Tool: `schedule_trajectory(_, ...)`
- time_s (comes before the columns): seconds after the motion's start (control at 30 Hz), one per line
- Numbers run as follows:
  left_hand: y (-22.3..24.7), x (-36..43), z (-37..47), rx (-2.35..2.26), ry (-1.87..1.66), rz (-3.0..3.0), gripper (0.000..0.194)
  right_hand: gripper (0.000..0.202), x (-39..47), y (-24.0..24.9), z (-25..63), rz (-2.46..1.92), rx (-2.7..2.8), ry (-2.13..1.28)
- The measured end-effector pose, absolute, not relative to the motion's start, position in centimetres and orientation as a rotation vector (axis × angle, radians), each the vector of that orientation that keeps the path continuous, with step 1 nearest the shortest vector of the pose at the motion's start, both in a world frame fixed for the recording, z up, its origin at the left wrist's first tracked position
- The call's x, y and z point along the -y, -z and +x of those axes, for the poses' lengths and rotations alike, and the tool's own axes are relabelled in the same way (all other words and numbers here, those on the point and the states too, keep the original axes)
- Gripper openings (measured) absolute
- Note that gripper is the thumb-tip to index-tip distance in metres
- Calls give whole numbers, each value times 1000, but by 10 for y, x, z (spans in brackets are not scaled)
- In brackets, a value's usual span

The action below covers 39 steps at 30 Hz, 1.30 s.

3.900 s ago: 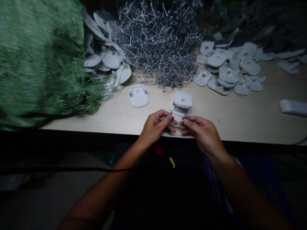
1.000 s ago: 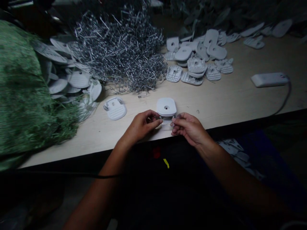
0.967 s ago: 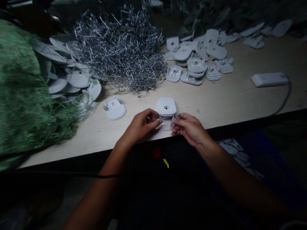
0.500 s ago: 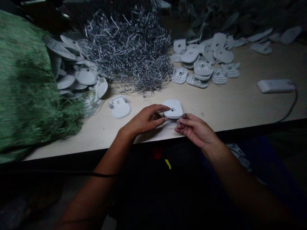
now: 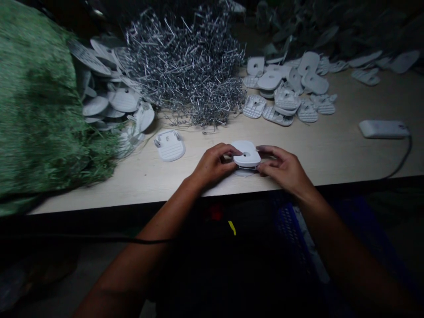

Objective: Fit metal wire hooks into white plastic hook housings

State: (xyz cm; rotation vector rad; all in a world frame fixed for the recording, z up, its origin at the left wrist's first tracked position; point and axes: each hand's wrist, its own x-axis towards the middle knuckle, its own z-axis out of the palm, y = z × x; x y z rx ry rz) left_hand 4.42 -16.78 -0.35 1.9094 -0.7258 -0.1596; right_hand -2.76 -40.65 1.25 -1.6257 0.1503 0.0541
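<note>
So my left hand (image 5: 217, 164) and right hand (image 5: 285, 168) are gripping opposite sides of a white plastic piece (image 5: 251, 157), fingers bent around it, near the front edge of the table (image 5: 334, 161). A blue crate (image 5: 289, 221) and green sack (image 5: 36, 115) are sitting around me, contents too dark or covered to tell. Some room is opening rightward toward a corded white bar (image 5: 382, 129). The piece is showing rounded corners and a round recess on top.

The picture's left edge crops the green sack (image 5: 36, 110). Toward the far edge of the table (image 5: 338, 150), on the right, pale parts (image 5: 326, 36) dissolve into darkness (uncountable). The upper plate (image 5: 249, 151) hides most of the lower plate (image 5: 244, 172) by the near edge.
</note>
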Motion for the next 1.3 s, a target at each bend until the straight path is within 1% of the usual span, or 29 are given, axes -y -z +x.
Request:
schedule_trajectory(0.13, 12, 175, 43, 664, 75, 1898, 26, 38, 399, 2, -17, -1670, -164, 55)
schedule_trajectory(0.23, 19, 180, 42, 641, 26, 1887, 25, 38, 393, 13, -17, -1746, -157, 151)
schedule_trajectory(0.37, 23, 183, 42, 635, -2, 1861, 25, 39, 391, 18, -17, -1749, -145, 173)
schedule_trajectory(0.43, 22, 182, 42, 615, -4, 1851, 27, 44, 394, 15, -15, -1699, -172, 139)
schedule_trajectory(0.57, 20, 181, 40, 491, -10, 1809, 30, 70, 401, -1, -18, -1539, -267, -25)
schedule_trajectory(0.6, 19, 180, 39, 464, -18, 1788, 29, 72, 402, -6, -20, -1491, -295, -69)
schedule_trajectory(0.77, 16, 179, 34, 491, -102, 1708, 30, 53, 389, -22, -28, -1341, -397, -305)
schedule_trajectory(0.9, 13, 172, 23, 547, -174, 1774, 31, 42, 373, -23, -28, -1314, -373, -319)
schedule_trajectory(1.0, 9, 151, 14, 638, -140, 1822, 36, 38, 368, -25, -30, -1304, -346, -307)
schedule_trajectory(1.1, 5, 116, 7, 640, -102, 1866, 42, 39, 368, -25, -30, -1319, -362, -219)
schedule_trajectory(1.23, 1, 52, 8, 406, -144, 1895, 34, 50, 375, -15, -21, -1408, -439, 72)
schedule_trajectory(1.3, -1, 20, 16, 275, -202, 1914, 34, 47, 379, -7, -14, -1448, -482, 212)
